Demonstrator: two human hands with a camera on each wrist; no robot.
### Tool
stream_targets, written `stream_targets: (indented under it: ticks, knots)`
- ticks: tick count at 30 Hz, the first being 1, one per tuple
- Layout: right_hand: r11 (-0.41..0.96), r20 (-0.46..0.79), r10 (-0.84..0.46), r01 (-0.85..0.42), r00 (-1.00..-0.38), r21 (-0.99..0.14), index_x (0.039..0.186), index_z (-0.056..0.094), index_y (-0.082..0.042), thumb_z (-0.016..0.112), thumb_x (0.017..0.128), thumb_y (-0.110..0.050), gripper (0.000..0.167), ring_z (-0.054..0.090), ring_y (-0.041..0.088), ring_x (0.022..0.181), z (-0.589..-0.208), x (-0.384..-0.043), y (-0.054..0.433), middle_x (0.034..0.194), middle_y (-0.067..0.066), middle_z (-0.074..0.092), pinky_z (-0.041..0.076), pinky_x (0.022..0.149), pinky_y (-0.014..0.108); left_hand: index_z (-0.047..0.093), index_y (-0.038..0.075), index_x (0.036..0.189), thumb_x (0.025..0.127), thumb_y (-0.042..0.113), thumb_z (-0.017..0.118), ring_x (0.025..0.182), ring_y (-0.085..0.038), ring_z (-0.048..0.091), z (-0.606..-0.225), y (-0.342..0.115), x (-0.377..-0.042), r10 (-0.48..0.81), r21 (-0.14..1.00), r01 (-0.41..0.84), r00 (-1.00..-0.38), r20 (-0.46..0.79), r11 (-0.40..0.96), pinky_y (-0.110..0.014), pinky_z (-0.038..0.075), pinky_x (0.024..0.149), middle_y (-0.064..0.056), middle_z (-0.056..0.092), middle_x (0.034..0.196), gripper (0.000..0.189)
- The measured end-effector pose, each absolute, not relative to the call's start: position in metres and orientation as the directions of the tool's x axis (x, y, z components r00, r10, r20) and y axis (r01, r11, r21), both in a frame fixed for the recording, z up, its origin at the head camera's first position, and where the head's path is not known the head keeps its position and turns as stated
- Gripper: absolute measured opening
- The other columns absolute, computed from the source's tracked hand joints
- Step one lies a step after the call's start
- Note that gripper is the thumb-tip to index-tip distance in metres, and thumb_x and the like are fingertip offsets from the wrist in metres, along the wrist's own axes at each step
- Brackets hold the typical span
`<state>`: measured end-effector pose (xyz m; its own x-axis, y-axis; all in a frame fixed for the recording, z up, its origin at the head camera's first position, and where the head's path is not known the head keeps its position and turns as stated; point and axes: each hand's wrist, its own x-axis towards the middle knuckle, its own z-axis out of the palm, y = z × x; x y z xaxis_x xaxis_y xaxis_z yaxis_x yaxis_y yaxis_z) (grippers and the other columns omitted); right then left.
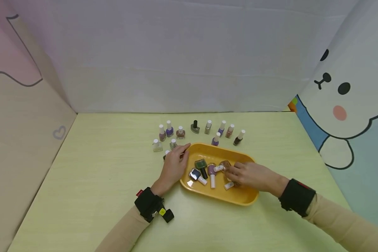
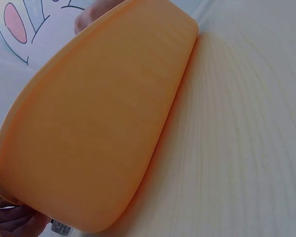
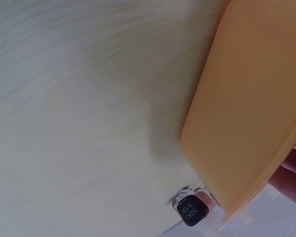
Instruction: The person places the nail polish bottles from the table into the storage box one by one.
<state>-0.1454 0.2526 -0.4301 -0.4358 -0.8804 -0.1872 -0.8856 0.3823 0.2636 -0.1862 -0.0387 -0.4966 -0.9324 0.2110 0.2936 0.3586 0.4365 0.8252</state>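
A yellow tray [image 1: 220, 198] holds several nail polish bottles lying on their sides: a green one with a black cap [image 1: 201, 164], a dark blue one [image 1: 195, 174], a purple one [image 1: 211, 170] and a copper-brown one [image 1: 225, 163]. My left hand [image 1: 174, 164] grips the tray's left rim, fingers curled beneath it in the left wrist view. Over the tray's right side reaches my right hand [image 1: 249, 174], its fingertips down among the bottles beside the copper-brown one. Those fingertips are partly hidden, so whether they pinch a bottle does not show.
Behind the tray, more nail polish bottles stand on the pale wooden table [image 1: 100, 175], among them a clear one [image 1: 157, 146], a purple one [image 1: 169, 131] and a dark one [image 1: 238, 139]. White cloth [image 1: 182, 70] hangs along the table's back edge.
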Motion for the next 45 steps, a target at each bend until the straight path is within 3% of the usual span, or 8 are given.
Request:
stream_targets:
  ticks: [7,14,24,31,41,43,45]
  knots:
    - [0.394,-0.152,-0.887,-0.887,-0.436,0.239,0.123,0.069,-0.013,0.087,0.08,-0.013,0.047,0.062,0.018,0.087,-0.432,-0.145,0.251,0.114,0.005,0.069,0.06,0.072,0.024,0.066,-0.005,0.133,0.103,0.003,0.059,0.105,-0.03,0.072,-0.496,-0.039,-0.186,0.209,0.824,0.353,-0.935,0.288,0.443,-0.034,0.063,0.087,-0.019,0.071,0.12,0.031]
    - [0.391,-0.18,-0.888,-0.901,-0.423,0.189,0.121,0.07,-0.013,0.084,0.082,-0.013,0.041,0.065,0.021,0.106,-0.438,-0.144,0.249,0.12,0.004,0.07,0.061,0.092,0.033,0.066,-0.004,0.133,0.103,0.003,0.06,0.105,-0.029,0.072,-0.497,-0.039,-0.187,0.208,0.825,0.347,-0.937,0.281,0.445,-0.034,0.063,0.088,-0.019,0.071,0.121,0.031]
    - [0.441,-0.166,-0.875,-0.89,-0.455,0.115,0.12,0.069,-0.013,0.084,0.082,-0.015,0.04,0.064,0.02,0.106,-0.441,-0.144,0.249,0.121,0.002,0.071,0.06,0.094,0.035,0.067,-0.003,0.132,0.103,0.003,0.06,0.106,-0.03,0.073,-0.498,-0.038,-0.188,0.203,0.824,0.352,-0.935,0.29,0.445,-0.034,0.063,0.087,-0.019,0.072,0.121,0.031]
    - [0.538,0.026,-0.843,-0.843,-0.538,0.011,0.114,0.069,-0.011,0.085,0.081,-0.004,0.038,0.064,0.019,0.095,-0.445,-0.144,0.254,0.107,0.003,0.068,0.062,0.087,0.034,0.067,-0.003,0.133,0.103,0.003,0.06,0.106,-0.029,0.072,-0.499,-0.038,-0.188,0.204,0.828,0.349,-0.936,0.286,0.44,-0.034,0.063,0.088,-0.019,0.071,0.12,0.031]
    - [0.63,0.287,-0.73,-0.774,-0.62,-0.066,0.114,0.071,-0.005,0.089,0.076,-0.007,0.041,0.067,0.025,0.102,-0.453,-0.145,0.266,0.113,0.008,0.068,0.062,0.09,0.044,0.066,-0.003,0.134,0.103,0.003,0.06,0.108,-0.03,0.071,-0.499,-0.039,-0.188,0.206,0.831,0.335,-0.941,0.269,0.444,-0.035,0.062,0.09,-0.019,0.071,0.121,0.032]
    - [0.644,0.324,-0.7,-0.758,-0.637,-0.099,0.115,0.071,-0.004,0.087,0.08,-0.007,0.039,0.066,0.028,0.105,-0.455,-0.145,0.269,0.116,0.011,0.068,0.061,0.091,0.046,0.065,-0.004,0.134,0.103,0.003,0.06,0.109,-0.03,0.071,-0.499,-0.039,-0.188,0.208,0.831,0.339,-0.939,0.273,0.441,-0.035,0.062,0.09,-0.019,0.071,0.122,0.032]
    - [0.656,0.369,-0.662,-0.743,-0.652,-0.136,0.116,0.07,-0.003,0.077,0.09,-0.016,0.03,0.065,0.03,0.106,-0.458,-0.145,0.271,0.117,0.013,0.067,0.061,0.091,0.048,0.065,-0.004,0.134,0.103,0.004,0.06,0.109,-0.03,0.071,-0.499,-0.039,-0.188,0.21,0.831,0.34,-0.939,0.273,0.44,-0.034,0.062,0.09,-0.019,0.071,0.122,0.032]
